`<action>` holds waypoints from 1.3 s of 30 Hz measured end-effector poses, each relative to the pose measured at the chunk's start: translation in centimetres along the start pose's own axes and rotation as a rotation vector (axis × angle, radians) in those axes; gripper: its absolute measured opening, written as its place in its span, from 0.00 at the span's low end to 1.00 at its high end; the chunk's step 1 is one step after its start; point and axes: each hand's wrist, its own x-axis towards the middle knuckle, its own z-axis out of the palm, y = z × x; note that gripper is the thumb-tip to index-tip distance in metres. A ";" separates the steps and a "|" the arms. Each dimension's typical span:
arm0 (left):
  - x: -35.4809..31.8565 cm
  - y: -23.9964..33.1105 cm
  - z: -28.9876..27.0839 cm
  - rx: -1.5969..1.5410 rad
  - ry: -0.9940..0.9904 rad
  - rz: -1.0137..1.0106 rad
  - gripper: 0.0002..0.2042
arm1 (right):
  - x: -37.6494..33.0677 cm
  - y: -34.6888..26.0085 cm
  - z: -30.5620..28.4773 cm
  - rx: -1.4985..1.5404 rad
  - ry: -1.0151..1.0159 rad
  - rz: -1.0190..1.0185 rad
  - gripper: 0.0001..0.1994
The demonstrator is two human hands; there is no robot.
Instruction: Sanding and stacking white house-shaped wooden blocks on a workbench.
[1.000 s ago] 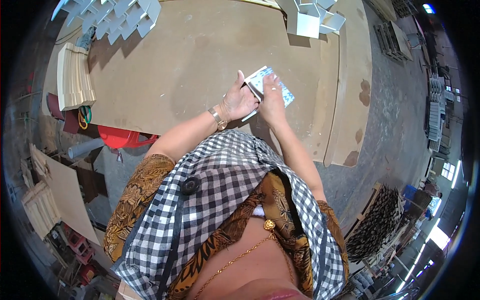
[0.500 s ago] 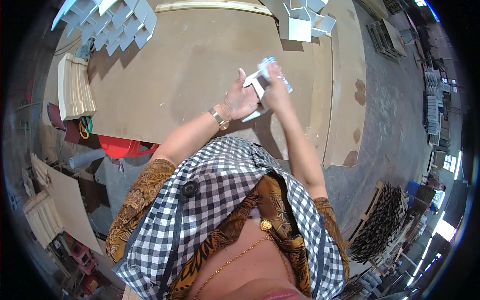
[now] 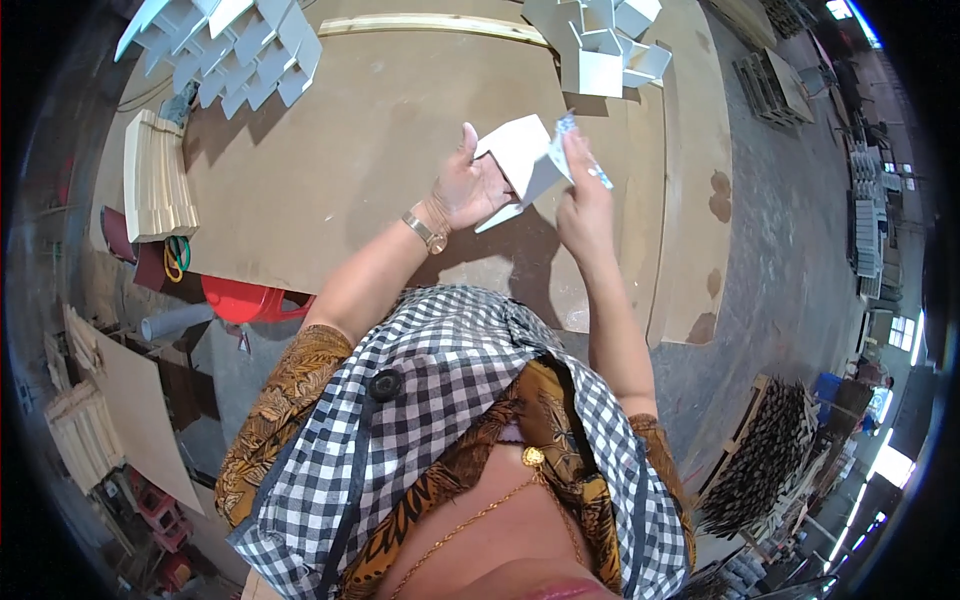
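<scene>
One white angled piece (image 3: 520, 146) tilts above the table (image 3: 400, 140) against my left hand (image 3: 464, 192), its thumb spread wide; my right hand (image 3: 585, 200) grips a blue-and-white sheet (image 3: 601, 176) beside it. Work looks under way; what remains, I cannot tell.

Tallying from my end: one left hand (image 3: 468, 193), one right hand (image 3: 587, 205); one white piece (image 3: 522, 145); one blue-white sheet (image 3: 602, 176); two white clusters (image 3: 265, 70), parts too overlapped to count; one watch (image 3: 428, 234); one pendant (image 3: 533, 457); one coat button (image 3: 384, 385); one grey tube (image 3: 177, 322).
</scene>
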 end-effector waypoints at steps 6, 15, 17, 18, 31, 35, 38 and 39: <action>3.1 -1.3 -1.3 0.424 0.066 0.044 0.36 | -6.1 -0.6 2.0 -0.028 -0.036 -0.057 0.28; 1.9 -3.2 -1.2 0.184 0.143 -0.186 0.24 | -10.5 2.0 -2.3 -0.030 0.201 -0.210 0.20; 1.6 -6.0 2.2 0.065 0.270 -0.172 0.23 | -10.8 2.6 -4.1 -0.171 0.304 -0.110 0.22; 2.0 -6.8 2.8 0.032 0.301 -0.238 0.22 | -10.5 3.4 -4.1 -0.242 0.352 -0.006 0.23; 1.9 -7.9 4.2 0.323 0.142 -0.462 0.21 | -16.8 -1.5 3.9 -0.009 0.172 0.241 0.31; 1.2 -6.6 -1.1 0.279 0.047 -0.490 0.22 | -19.8 -3.6 3.8 0.026 0.099 0.325 0.34; -0.6 -6.8 -3.7 0.771 0.081 -0.384 0.25 | -22.4 -2.6 4.7 -0.071 0.318 0.502 0.33; -1.2 -7.3 -4.3 0.773 0.079 -0.384 0.25 | -23.0 -1.9 4.9 -0.072 0.320 0.501 0.33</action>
